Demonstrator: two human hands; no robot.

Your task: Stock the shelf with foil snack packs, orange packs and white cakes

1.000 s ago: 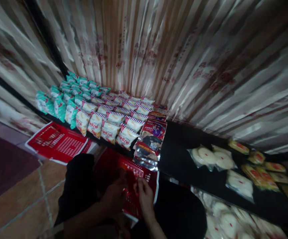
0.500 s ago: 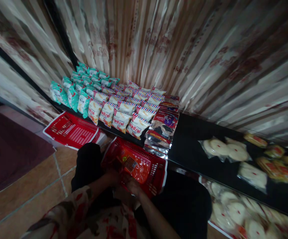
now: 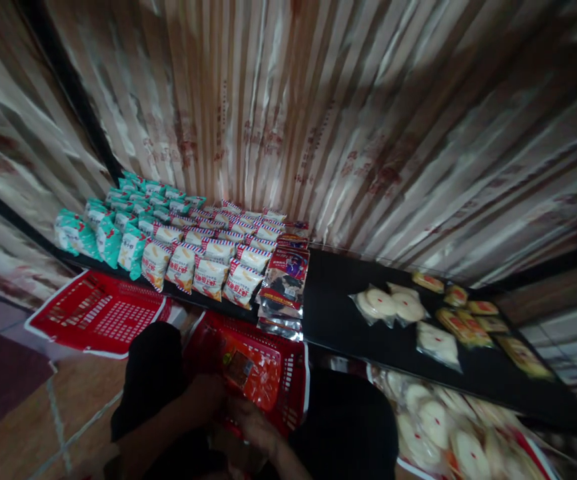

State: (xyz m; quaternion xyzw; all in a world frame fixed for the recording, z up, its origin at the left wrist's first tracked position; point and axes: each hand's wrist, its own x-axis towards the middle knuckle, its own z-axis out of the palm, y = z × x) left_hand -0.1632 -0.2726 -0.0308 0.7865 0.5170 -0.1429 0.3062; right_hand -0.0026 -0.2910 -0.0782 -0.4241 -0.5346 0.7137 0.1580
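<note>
A red plastic basket [image 3: 296, 393] with a white rim sits between my knees. In it lies a shiny orange-red packet [image 3: 261, 377] with a brown label. My left hand [image 3: 206, 393] is at the near left side of the basket, its fingers closed and mostly in shadow. Beside it, my right hand [image 3: 253, 423] is by the near edge of the packet, fingers bent together and pointing left. The dim light hides what either hand grips. On the black shelf just beyond the basket stands a stack of dark red packets [image 3: 286, 280].
Rows of white snack bags [image 3: 211, 277] and teal bags [image 3: 108, 240] fill the left of the black shelf [image 3: 328, 320]. Clear-wrapped round white cakes [image 3: 383, 303] and yellow packets [image 3: 463, 327] lie rightward. Another red basket [image 3: 103, 313] sits left; a basket of wrapped cakes [image 3: 433, 420] sits right.
The view has swung, so the shelf and baskets appear further left and lower. Both hands remain close together at the near side of the basket, with the orange-red packet still inside.
</note>
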